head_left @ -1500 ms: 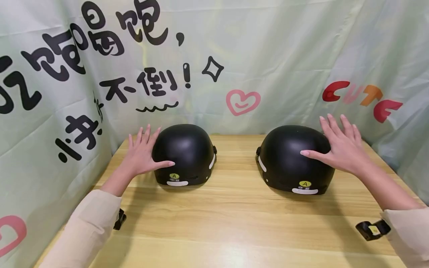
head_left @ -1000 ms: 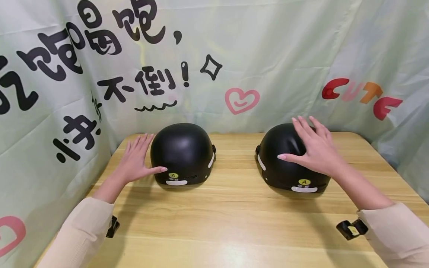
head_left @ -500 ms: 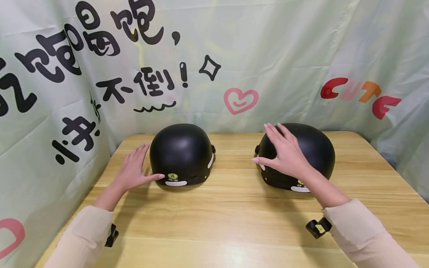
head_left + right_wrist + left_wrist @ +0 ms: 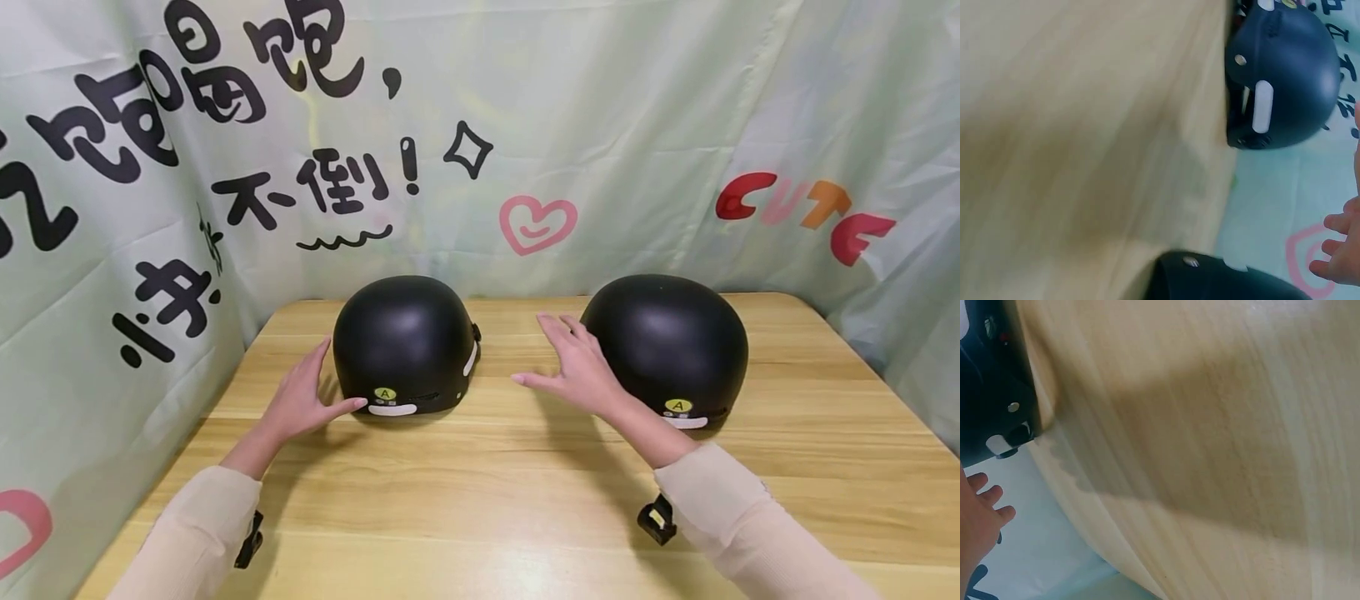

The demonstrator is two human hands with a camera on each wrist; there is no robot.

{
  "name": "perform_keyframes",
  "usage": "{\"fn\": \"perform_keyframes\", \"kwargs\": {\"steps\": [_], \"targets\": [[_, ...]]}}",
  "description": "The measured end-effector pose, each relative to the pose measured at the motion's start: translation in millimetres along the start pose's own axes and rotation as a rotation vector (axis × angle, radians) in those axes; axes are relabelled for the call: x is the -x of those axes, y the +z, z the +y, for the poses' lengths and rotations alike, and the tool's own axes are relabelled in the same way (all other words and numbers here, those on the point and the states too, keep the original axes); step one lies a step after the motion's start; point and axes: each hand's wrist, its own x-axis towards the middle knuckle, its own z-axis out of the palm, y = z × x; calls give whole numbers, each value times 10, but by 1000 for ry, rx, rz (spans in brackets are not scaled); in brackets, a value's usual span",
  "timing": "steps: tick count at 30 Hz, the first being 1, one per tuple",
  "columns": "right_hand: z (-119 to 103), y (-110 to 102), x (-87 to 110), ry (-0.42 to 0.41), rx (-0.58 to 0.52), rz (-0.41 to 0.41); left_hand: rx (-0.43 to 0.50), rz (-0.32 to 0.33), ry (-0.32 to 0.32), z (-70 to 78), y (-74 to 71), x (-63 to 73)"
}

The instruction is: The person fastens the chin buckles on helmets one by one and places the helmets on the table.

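Note:
Two matte black helmets sit on a wooden table, each with a yellow "A" sticker and a white strip low down. My left hand (image 4: 298, 397) is at the left side of the left helmet (image 4: 405, 342), thumb stretched toward its sticker; whether it touches cannot be told. Part of that helmet (image 4: 991, 381) shows in the left wrist view. My right hand (image 4: 581, 371) hovers between the helmets, fingers spread and holding nothing, hiding the left edge of the right helmet (image 4: 667, 342). In the right wrist view, the left helmet (image 4: 1285, 75) stands beyond my fingers (image 4: 1335, 222).
The wooden table (image 4: 465, 500) has rounded back corners. A pale cloth curtain (image 4: 637, 125) with printed writing and a pink heart (image 4: 537, 225) hangs behind it and along both sides. Black wrist cameras (image 4: 657, 519) hang below both sleeves.
My right hand has swept left across the right helmet into the gap between the helmets, and lower. My left hand has dropped slightly along the left helmet's side. Both helmets have stayed put.

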Motion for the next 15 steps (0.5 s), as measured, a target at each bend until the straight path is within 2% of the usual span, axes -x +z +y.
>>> {"fn": "perform_keyframes", "kwargs": {"steps": [4, 11, 15], "targets": [[-67, 164, -29, 29, -39, -2, 53, -7, -18, -13, 58, 1], [-188, 477, -96, 82, -121, -14, 116, -40, -95, -51, 191, 37], [-252, 618, -130, 110, -170, -28, 199, -46, -126, -51, 221, 28]]}}
